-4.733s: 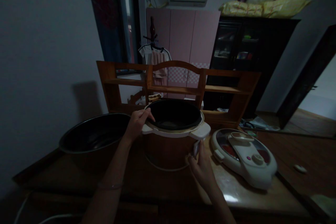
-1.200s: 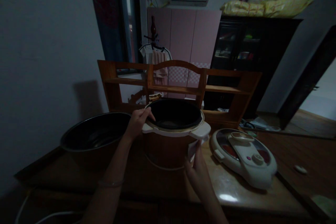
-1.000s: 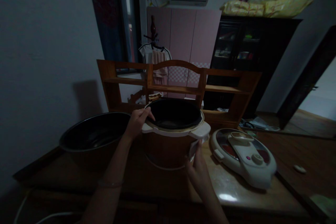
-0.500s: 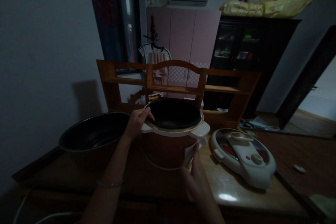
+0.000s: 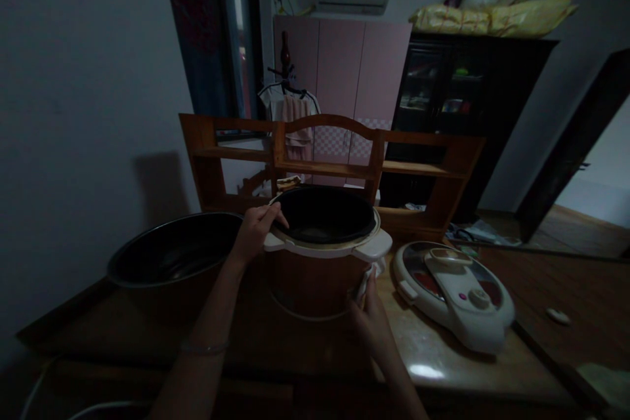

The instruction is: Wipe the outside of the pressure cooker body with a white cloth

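A brown rice cooker body (image 5: 310, 282) with a white rim and a dark inside stands lidless on the table. My left hand (image 5: 256, 230) grips its rim on the left, the thumb or a finger reaching over the inner edge. Below the right handle, my right hand (image 5: 367, 308) is closed around a white cloth or tissue (image 5: 364, 283) and presses it to the cooker's side. To the left sits a wide dark inner pot (image 5: 172, 252). The white cooker lid (image 5: 457, 295), with a knob and clear windows, lies on the right.
Behind the cooker runs a low wooden shelf (image 5: 325, 168) along the table's back. A wall (image 5: 88, 164) closes off the left side. The table's bare wood (image 5: 433, 384) shows at the front right, with a small white object (image 5: 558, 316) farther right.
My right hand has shifted slightly right with the cloth, which now looks more bunched against the cooker's side. My left hand stays on the rim.
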Available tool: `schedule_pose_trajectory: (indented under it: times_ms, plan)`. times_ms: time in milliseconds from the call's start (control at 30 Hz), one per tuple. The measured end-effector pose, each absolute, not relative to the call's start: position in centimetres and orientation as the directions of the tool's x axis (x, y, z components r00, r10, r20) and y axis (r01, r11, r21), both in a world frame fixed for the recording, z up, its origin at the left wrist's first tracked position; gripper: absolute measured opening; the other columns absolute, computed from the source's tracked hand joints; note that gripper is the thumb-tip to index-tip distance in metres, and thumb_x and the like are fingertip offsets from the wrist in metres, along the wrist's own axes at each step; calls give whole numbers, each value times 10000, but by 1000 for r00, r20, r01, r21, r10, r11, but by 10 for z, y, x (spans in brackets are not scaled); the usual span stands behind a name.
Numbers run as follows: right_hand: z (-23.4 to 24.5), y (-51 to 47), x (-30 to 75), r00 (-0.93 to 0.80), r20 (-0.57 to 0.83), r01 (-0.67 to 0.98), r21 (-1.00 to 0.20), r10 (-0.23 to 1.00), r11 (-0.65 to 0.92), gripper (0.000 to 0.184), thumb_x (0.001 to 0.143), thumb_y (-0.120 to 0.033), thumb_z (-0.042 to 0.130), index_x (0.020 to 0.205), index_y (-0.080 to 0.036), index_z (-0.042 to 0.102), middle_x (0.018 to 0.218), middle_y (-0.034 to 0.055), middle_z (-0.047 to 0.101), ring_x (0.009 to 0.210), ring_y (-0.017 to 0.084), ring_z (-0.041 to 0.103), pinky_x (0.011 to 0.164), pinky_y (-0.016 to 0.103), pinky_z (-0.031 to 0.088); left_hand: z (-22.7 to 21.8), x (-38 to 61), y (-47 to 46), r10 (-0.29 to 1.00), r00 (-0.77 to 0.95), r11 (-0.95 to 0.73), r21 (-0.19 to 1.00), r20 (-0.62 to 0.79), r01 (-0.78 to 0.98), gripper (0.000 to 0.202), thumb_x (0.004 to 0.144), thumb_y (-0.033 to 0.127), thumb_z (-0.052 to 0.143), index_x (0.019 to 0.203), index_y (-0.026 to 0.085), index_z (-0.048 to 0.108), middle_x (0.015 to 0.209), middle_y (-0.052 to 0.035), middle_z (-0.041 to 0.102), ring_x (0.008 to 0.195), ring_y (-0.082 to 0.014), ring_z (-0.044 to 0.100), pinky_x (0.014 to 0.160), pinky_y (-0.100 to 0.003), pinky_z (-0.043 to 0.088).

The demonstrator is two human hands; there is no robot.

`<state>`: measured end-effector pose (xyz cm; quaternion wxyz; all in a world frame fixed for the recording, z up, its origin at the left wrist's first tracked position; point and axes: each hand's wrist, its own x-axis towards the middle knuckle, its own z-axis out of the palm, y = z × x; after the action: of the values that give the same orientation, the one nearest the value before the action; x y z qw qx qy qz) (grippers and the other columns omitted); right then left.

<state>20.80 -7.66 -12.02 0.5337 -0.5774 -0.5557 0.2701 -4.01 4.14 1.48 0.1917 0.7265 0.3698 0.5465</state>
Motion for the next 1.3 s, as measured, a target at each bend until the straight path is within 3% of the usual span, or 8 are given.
schedule_pose_trajectory:
  times_ms: [100, 267, 500, 700, 833, 1033, 1300]
  plan:
    - [-130, -81, 206, 221, 236, 330, -931, 947, 155, 939, 829, -313, 512, 1582, -149, -24, 1607, 117, 266, 1471, 244, 286, 1195, 437, 248, 15, -41, 41, 746, 133, -653, 677, 653, 339, 525, 948, 435, 436, 588, 183, 724, 693, -36, 690, 749, -172, 628, 764, -284, 420]
    - [-143, -91, 197, 223, 257, 388, -908, 940, 156, 949, 821, -246, 509, 1580, -162, -54, 1639, 93, 166, 1514, 207, 68, 1215, 410, 174, 16, -41, 41, 746, 135, -651, 670, 653, 358, 528, 946, 427, 430, 583, 182, 724, 692, -39, 692, 750, -173, 629, 762, -285, 422]
    - [-146, -112, 178, 198, 332, 475, -855, 922, 206, 960, 807, -132, 494, 1578, -176, -78, 1649, 117, 65, 1506, 276, 68, 1195, 537, 196, 14, -41, 42, 743, 124, -652, 672, 657, 352, 527, 945, 435, 428, 585, 187, 721, 709, -45, 704, 770, -191, 637, 802, -298, 435]
    - [-125, -122, 171, 179, 392, 504, -824, 902, 258, 900, 863, -122, 441, 1571, -172, -112, 1652, 88, -1, 1503, 259, 7, 1202, 538, 179, 13, -41, 43, 748, 125, -650, 682, 651, 336, 529, 941, 442, 438, 579, 180, 720, 708, -46, 695, 763, -182, 628, 783, -296, 427]
    - [-116, -124, 168, 79, 495, 626, -700, 865, 344, 878, 903, -137, 418, 1555, -152, -170, 1649, 97, -58, 1502, 283, -29, 1201, 553, 202, 13, -41, 44, 753, 130, -645, 684, 645, 340, 540, 944, 448, 428, 577, 178, 718, 681, -44, 683, 759, -184, 624, 768, -294, 427]
    - [-130, -116, 161, -119, 584, 819, -400, 803, 412, 999, 815, -106, 491, 1546, -115, -188, 1635, 134, -127, 1486, 405, -56, 1131, 675, 279, 13, -41, 43, 756, 130, -643, 689, 642, 335, 538, 948, 445, 430, 588, 171, 722, 703, -45, 687, 730, -175, 620, 752, -294, 425]
    - [-126, -106, 162, -211, 613, 862, -251, 762, 441, 1048, 782, -116, 542, 1549, -103, -173, 1638, 162, -87, 1488, 415, -65, 1118, 701, 303, 14, -41, 43, 747, 118, -648, 677, 654, 349, 521, 939, 436, 442, 571, 185, 713, 688, -40, 693, 738, -182, 628, 768, -291, 436]
